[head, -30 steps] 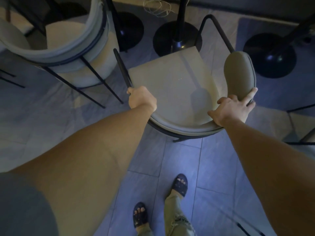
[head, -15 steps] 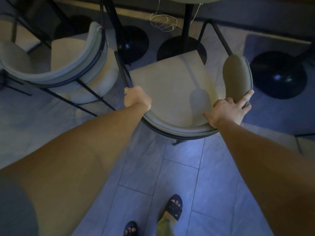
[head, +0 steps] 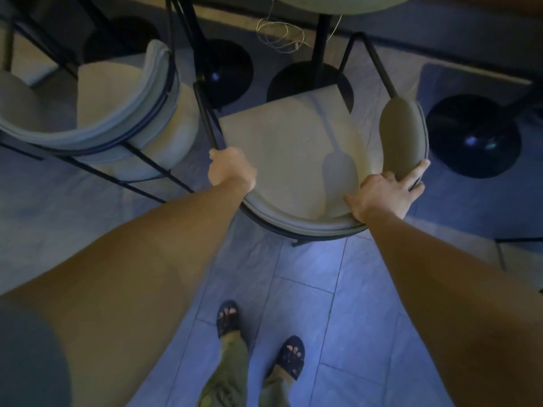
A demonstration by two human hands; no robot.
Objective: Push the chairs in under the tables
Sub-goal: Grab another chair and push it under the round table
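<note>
A beige padded chair (head: 288, 148) with a curved back and black metal frame stands in front of me, its seat facing a round table (head: 338, 1) whose edge shows at the top. My left hand (head: 230, 170) grips the left end of the chair's back at the black frame. My right hand (head: 385, 193) holds the right side of the back, fingers curled over the padded armrest. The table's black pole and round base (head: 311, 80) stand just beyond the seat's front edge.
A second beige chair (head: 117, 124) sits close on the left, its black legs slanting toward mine. Other black round table bases (head: 473, 136) stand right and left (head: 223, 71). A loose cable (head: 279, 36) lies on the tiled floor. My sandalled feet (head: 258, 339) are below.
The chair has slid forward toward the table's pole, and I have stepped after it. The table's edge has come into view at the top. Both hands keep their hold.
</note>
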